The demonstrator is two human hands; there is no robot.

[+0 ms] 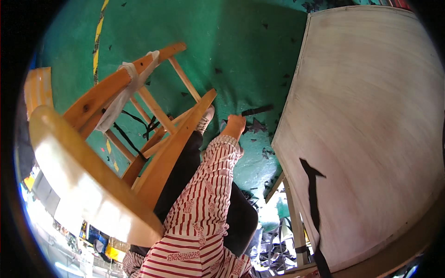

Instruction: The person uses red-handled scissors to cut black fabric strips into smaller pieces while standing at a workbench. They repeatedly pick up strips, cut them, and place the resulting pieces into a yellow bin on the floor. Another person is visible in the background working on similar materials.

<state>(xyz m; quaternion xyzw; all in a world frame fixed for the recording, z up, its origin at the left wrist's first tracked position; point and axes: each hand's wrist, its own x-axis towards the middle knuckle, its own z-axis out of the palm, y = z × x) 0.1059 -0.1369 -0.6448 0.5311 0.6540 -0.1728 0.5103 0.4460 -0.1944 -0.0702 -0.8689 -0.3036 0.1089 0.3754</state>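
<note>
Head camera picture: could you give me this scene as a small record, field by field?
Floor: green, with black scraps
Right hand: low, at one end of a black strip; grip unclear
Left hand: not visible
Left side: tilted wooden stool, pale cloth on one leg
Right side: large pale board, another black strip on it

- Readable letters or numbers: none.
- Long yellow-and-black striped tape [98, 39], on the glossy green floor [194, 23]: a warning-style marking in stripes.
- Small red printed patches [187, 206], on the red-and-white striped cloth sleeve [218, 169]: too fine to tell whether they form lettering.
</note>
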